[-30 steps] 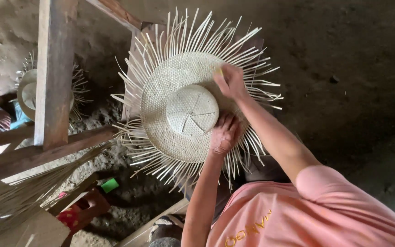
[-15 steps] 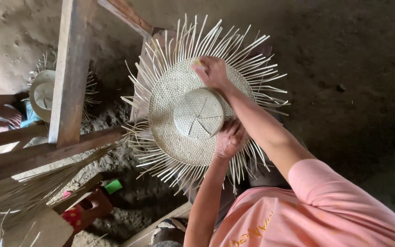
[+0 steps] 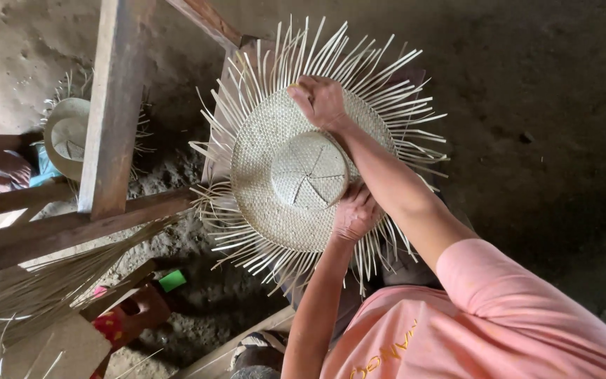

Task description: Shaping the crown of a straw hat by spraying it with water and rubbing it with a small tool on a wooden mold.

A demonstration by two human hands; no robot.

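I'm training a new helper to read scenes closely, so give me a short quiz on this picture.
1. True or false: both hands touch the unfinished straw hat.
2. Which hand is on the part of the brim farthest from the person's body? A) left hand B) right hand
3. Fill in: the small block on the ground beside the wooden stool is coloured ____.
Key: 1 true; 2 B; 3 green.
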